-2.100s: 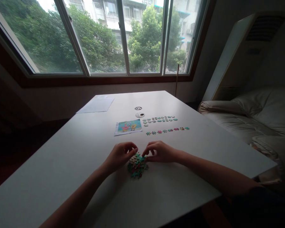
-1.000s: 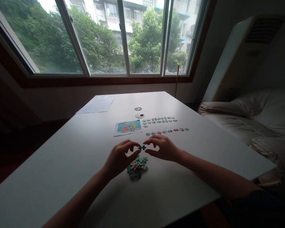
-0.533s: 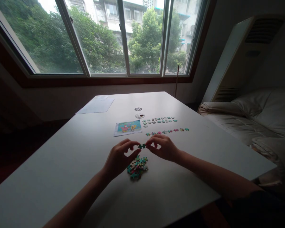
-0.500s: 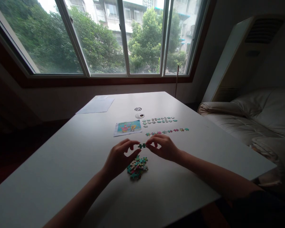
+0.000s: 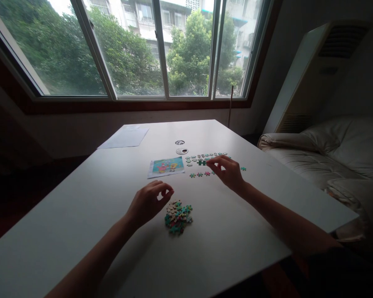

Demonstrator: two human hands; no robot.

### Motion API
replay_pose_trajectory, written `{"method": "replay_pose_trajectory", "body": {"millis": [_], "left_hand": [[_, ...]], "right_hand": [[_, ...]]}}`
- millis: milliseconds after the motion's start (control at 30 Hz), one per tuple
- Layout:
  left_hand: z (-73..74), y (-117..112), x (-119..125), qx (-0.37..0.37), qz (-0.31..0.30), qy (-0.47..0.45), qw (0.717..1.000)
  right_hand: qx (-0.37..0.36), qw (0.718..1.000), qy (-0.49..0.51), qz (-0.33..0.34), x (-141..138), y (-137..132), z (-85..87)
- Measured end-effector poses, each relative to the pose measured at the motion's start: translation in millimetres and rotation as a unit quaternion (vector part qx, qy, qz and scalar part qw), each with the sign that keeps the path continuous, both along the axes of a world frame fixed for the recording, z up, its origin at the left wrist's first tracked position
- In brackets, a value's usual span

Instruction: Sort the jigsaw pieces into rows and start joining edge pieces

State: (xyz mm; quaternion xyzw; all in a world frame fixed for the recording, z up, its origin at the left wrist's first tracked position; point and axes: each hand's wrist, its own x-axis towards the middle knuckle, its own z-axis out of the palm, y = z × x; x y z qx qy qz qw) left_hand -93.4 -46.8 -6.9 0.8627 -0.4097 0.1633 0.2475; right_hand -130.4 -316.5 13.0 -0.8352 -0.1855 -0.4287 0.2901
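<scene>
While the right hand pinches a green puzzle piece just right of the picture card, apparently over the sorted rows, the left hand curls loosely, empty, on the card's near side; placing it calls for a free slot.

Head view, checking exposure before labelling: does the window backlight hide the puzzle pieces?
In the head view the window is bright and the walls dark, yet the pile of pieces shows its colours; the green piece in the right hand is small but legible.

A paper sheet lies before the window.
</scene>
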Motion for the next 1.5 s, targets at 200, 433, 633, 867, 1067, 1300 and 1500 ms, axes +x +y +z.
{"method": "replay_pose_trajectory", "body": {"millis": [200,433,633,867,1067,1300,1500], "left_hand": [[4.1,-0.5,-2.2,-0.001,-0.005,-0.004,1.0],[4.0,1.8,2.7,-0.005,0.0,0.005,1.0],[1.8,3.8,9.7,0.008,0.018,0.022,1.0],[4.0,6.3,14.0,0.038,0.022,0.044,0.998],[-0.3,6.8,15.1,0.061,-0.013,0.093,0.994],[-2.3,2.7,12.6,0.056,-0.083,0.139,0.985],[0.6,-4.4,2.4,0.062,-0.094,0.155,0.981]], "right_hand": [[-0.005,1.0,0.009,-0.001,-1.2,0.0,1.2],[0.004,0.994,0.108,0.022,3.0,1.4,-6.7],[-0.035,0.957,0.285,0.032,17.8,3.5,-37.6],[-0.03,0.941,0.336,-0.012,25.0,7.9,-44.4],[-0.032,0.936,0.35,-0.024,28.3,7.3,-44.9],[-0.042,0.936,0.347,-0.029,27.3,7.2,-42.1],[-0.04,0.941,0.334,-0.031,20.3,8.8,-37.9]]}}
